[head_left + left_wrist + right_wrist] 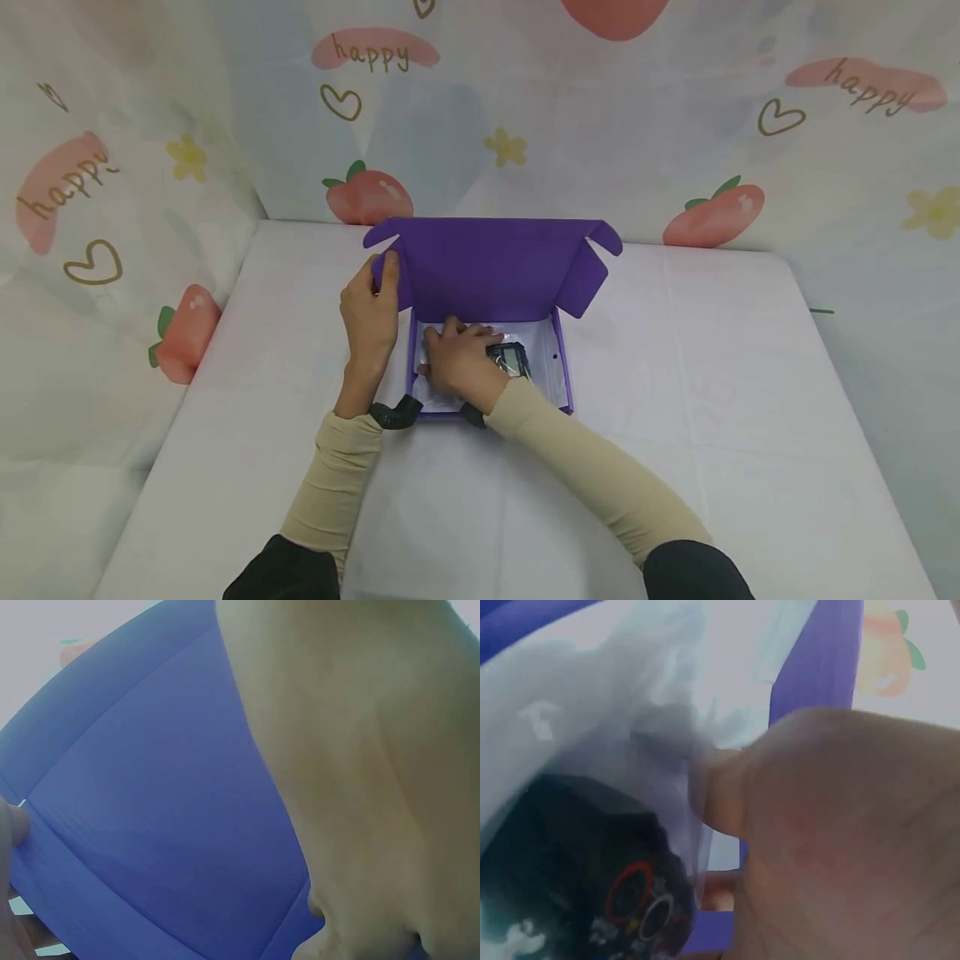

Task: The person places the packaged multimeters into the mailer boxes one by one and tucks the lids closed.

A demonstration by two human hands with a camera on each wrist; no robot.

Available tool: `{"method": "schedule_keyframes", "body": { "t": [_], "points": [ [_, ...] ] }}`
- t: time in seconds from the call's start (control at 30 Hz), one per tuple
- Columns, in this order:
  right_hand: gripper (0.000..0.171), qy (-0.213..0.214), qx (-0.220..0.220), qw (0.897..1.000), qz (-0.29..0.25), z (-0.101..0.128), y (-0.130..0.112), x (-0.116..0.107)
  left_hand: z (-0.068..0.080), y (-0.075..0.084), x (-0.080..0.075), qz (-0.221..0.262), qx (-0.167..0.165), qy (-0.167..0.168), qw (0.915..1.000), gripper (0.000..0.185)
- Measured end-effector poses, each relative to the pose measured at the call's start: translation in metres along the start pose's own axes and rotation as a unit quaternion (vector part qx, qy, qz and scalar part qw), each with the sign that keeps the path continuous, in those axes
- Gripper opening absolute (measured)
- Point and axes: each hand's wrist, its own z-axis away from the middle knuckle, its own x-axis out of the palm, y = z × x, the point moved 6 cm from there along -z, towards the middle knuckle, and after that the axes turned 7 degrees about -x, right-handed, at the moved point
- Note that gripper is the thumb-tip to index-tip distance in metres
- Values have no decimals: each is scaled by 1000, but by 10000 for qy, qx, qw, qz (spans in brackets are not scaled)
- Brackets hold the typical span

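A purple cardboard box (566, 367) stands on the table, its lid (480, 267) raised at the back. My left hand (367, 312) grips the left side flap of the lid, thumb on the inner face; in the left wrist view the thumb (19, 825) lies over the purple card. Inside the box, my right hand (465, 362) pinches a clear plastic bag (652, 720) between thumb and fingers. Through the film shows a black device (585, 847) with red and white ring markings. In the head view the device's dark square face (512, 358) sits beside the right wrist.
A white cloth covers the table (675, 400), which runs back to a patterned fabric backdrop (570, 125). The lid's right side flap (583, 279) sticks outward. A black wrist camera (397, 412) sits by the left wrist, close to the box's front left corner.
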Motion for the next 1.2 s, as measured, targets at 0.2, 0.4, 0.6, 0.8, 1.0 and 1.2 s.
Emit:
{"method": "schedule_keyframes", "body": {
  "t": [0.2, 0.4, 0.6, 0.8, 1.0, 1.2],
  "points": [
    [65, -137, 57, 9996, 225, 2, -2, 1, 0, 1, 1, 11, 29, -14, 10000, 49],
    [66, -302, -126, 9992, 220, 3, -1, 3, 0, 1, 1, -2, -7, -20, 10000, 49],
    [70, -645, -362, 9973, -17, 5, 5, 3, 0, 1, 0, -30, -3, 8, 10000, 49],
    [76, -727, -422, 9964, 78, 5, 5, 6, -2, 2, -2, -34, 17, 38, 10000, 48],
    [77, -662, -417, 9956, 508, 5, 1, 10, -2, 2, -4, -6, -1, 63, 10000, 49],
    [75, -561, -508, 9918, 1033, 10, -3, 8, -1, 1, -2, -36, -42, 15, 10000, 49]
  ]
}}
